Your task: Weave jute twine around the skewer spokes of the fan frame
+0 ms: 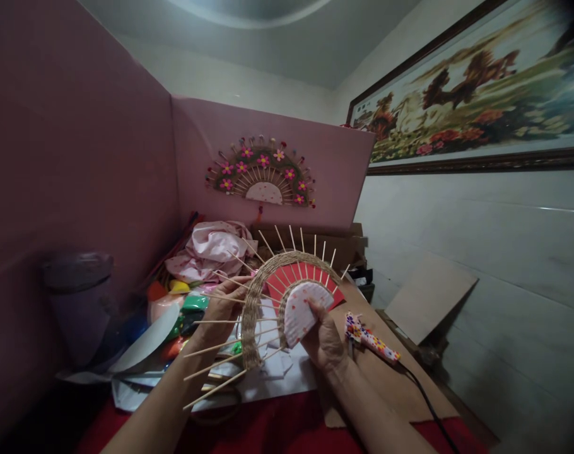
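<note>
A fan-shaped frame of thin wooden sticks with a woven twine band [253, 309] is held up over the table. At its base is a white half-round piece with small red marks [302, 310]. My right hand [325, 340] grips this piece, thumb on its front. My left hand [228, 299] is behind the sticks on the left side, its fingers partly hidden by them and the band. A red sheet [287, 277] shows behind the sticks. To the right, a flower-patterned glue gun [372, 337] with a black cord lies on brown cardboard [391, 384].
A finished-looking flowered fan [263, 170] hangs on the pink board [334, 151]. Crumpled pink cloth [216, 243] and colourful plastic-wrapped materials [195, 302] lie at the left. White paper [296, 378] and red cloth [268, 422] cover the near table. A framed picture [476, 94] is at upper right.
</note>
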`<state>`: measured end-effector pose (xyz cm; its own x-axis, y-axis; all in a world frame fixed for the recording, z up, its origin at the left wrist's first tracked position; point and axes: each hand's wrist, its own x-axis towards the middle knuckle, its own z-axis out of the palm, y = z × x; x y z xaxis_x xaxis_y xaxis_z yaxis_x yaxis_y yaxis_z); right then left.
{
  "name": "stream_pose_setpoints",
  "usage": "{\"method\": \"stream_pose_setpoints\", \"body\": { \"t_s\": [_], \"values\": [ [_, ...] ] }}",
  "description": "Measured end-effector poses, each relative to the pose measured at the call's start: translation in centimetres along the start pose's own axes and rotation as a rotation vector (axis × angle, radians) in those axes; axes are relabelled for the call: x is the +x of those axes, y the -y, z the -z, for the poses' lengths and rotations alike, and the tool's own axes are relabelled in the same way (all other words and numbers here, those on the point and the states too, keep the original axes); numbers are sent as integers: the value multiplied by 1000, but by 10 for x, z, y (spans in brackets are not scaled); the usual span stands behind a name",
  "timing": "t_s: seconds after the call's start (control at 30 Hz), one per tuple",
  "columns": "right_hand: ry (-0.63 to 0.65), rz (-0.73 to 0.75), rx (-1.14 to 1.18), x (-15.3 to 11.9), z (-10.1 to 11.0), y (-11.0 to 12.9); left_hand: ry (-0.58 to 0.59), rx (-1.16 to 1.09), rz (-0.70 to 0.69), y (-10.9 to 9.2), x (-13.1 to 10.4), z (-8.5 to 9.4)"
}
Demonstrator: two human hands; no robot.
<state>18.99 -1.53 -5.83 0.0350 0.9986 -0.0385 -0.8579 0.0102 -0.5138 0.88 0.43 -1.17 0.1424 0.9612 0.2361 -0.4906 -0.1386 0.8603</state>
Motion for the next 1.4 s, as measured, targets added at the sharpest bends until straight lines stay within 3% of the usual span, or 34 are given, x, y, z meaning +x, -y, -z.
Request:
{"method": "stream_pose_setpoints", "body": {
  "t_s": [0.43, 0.6, 0.83, 1.03, 1.13, 1.4],
  "values": [
    [-31, 131, -1, 12, 5, 21, 15, -130, 31, -11, 0, 5],
    [-46, 201, -36, 18, 9, 29, -59, -47, 16, -11, 5, 9],
    [-37, 284, -35, 23, 13, 37, -157, 308, -213, -8, 11, 20],
    [-55, 325, -55, 24, 13, 39, -207, 762, -604, -11, 8, 19],
    [-38, 344, -69, 24, 12, 39, -218, 993, -720, -10, 2, 15],
    [-58, 392, -68, 27, 11, 37, -7, 1291, -889, 6, -4, 3]
  ]
}}
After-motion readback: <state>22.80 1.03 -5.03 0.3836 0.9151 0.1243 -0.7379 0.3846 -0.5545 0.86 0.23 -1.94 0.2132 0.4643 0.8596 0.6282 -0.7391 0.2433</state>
